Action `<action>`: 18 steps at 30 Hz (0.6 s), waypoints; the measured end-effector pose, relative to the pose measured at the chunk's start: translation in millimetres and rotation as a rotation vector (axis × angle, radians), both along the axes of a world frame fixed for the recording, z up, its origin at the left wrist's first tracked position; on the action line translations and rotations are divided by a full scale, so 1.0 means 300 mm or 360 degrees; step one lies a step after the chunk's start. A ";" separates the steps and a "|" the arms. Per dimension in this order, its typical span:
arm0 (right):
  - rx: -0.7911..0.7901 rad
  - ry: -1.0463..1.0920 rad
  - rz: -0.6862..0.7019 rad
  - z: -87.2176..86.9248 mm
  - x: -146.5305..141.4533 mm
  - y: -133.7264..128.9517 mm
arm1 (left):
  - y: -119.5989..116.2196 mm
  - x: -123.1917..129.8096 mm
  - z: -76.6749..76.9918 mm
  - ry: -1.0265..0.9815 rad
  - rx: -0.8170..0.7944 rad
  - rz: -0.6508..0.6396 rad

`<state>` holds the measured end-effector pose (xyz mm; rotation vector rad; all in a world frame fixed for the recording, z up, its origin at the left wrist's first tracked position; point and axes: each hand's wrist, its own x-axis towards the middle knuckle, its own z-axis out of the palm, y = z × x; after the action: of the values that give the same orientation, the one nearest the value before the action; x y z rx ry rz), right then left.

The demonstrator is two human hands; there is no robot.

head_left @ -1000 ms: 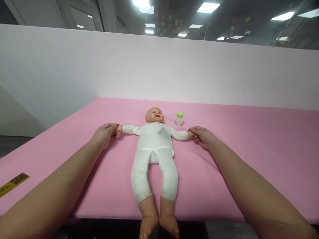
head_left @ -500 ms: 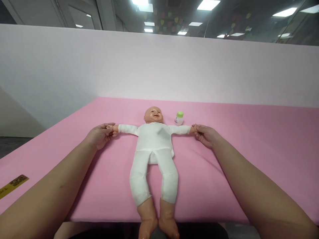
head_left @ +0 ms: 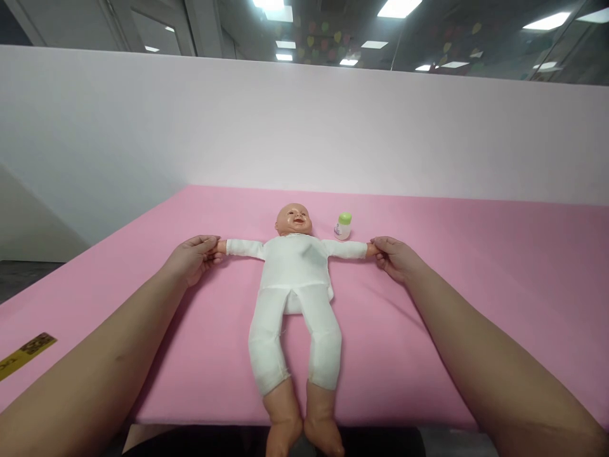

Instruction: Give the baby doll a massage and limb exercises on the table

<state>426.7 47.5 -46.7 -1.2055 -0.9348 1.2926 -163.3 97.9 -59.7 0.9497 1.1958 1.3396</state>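
Note:
A baby doll [head_left: 297, 273] with a white cloth body lies on its back, its head away from me and its bare feet over the near edge. Both its arms are stretched straight out sideways. My left hand [head_left: 194, 259] is closed around the doll's hand on the left, thumb on top. On the other side my right hand [head_left: 396, 258] pinches the doll's other hand between thumb and fingers. A small clear bottle [head_left: 343, 226] with a green cap stands beside the doll's head, just beyond the arm on the right.
A pink padded table [head_left: 404, 368] lies under the doll. Behind it rises a white wall panel [head_left: 304, 127], with glass above. A yellow label strip [head_left: 28, 355] is stuck near the table's left edge.
Very little differs. My fingers now cover more of the doll's hands, and both grips stay in the same place with the doll's arms still spread.

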 end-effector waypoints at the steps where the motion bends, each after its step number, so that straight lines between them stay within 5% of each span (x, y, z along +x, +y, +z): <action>1: 0.0007 -0.0003 -0.0036 0.000 0.002 0.003 | 0.003 -0.003 -0.001 -0.0005 -0.0008 0.0023; 18: 0.0026 0.0086 0.0075 0.018 0.067 -0.016 | 0.028 -0.063 -0.002 -0.0134 -0.0158 -0.0050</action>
<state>446.9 42.5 -41.2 -1.1364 -0.9380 1.3462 -182.3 106.2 -60.3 0.8300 1.1677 1.2714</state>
